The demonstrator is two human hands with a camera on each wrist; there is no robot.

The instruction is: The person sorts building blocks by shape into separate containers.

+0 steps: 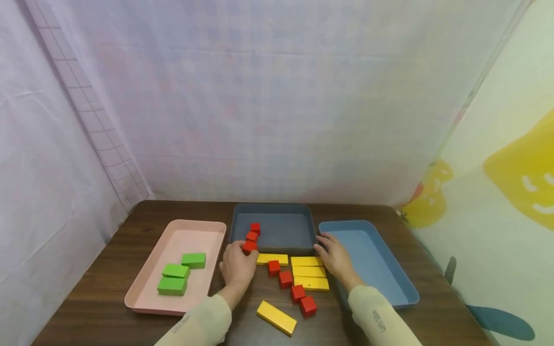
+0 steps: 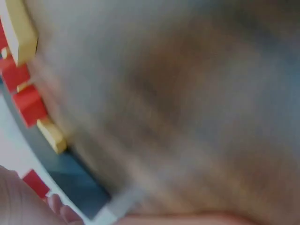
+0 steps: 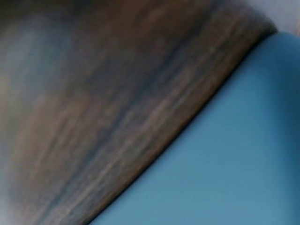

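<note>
1. Carrying everything, the brown counter (image 1: pixel 112 269) ends close behind the grey tray (image 1: pixel 285 233), so room beyond is slim; bare wood spreads wider on the near side.
2. Pink tray (image 1: pixel 188 240) to the left and blue tray (image 1: pixel 368 262) to the right flank the grey one with narrow gaps, probably arranged to keep all three within reach.
3. The left hand (image 1: pixel 239 269) pinches a red cube (image 1: pixel 249 246) at the grey tray's front rim; the fingertip hold likely suits its small size.
4. The right hand (image 1: pixel 337 258) has fingers loosely spread around nothing, near the grey tray's right side; contact with it cannot be told.
5. Three green blocks (image 1: pixel 172 287) lie inside the pink tray; of five yellow blocks (image 1: pixel 277 318), three sit side by side, perhaps for tidiness.
6. Two loose cubes (image 1: pixel 255 228) lie in the grey tray; four others run diagonally across the counter, with finger room on their left.
</note>
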